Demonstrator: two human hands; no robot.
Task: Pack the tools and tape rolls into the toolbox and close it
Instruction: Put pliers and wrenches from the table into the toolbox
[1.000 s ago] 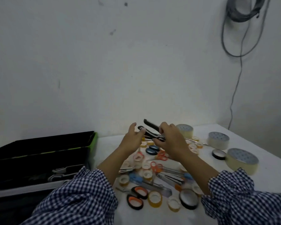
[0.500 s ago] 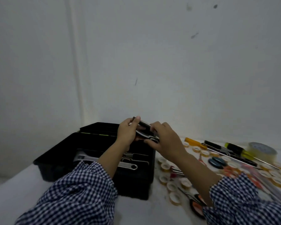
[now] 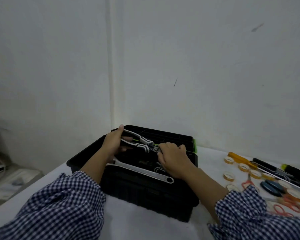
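The fingers of the left hand are curled round the handle ends of the pliers, and those of the right hand are clamped over its head, holding it level just above the open toolbox. A wrench already lies inside the toolbox, so packing looks begun but far from finished. Many tape rolls, scissors and screwdrivers lie out on the table to the right, and the lid is not yet closed.
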